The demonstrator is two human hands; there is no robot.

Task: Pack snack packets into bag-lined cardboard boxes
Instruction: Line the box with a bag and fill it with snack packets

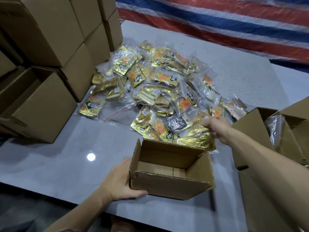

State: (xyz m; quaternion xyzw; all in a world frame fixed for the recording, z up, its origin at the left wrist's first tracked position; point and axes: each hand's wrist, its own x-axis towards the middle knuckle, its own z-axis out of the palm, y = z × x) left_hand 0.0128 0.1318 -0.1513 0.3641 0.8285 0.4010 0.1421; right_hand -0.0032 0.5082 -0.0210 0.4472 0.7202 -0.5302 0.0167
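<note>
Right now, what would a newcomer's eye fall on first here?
The pile of gold packets in clear bags, in the middle of the table, grabs the eye first. In front of it is an open, empty box, gripped at its left side by the left hand, while the right hand reaches into the pile's near edge. Behind hangs a red, white and blue tarp; stacked boxes stand at left.

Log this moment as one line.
left hand: grips open box corner | right hand: grips packet bag at pile edge | open box: empty, no liner visible
</note>
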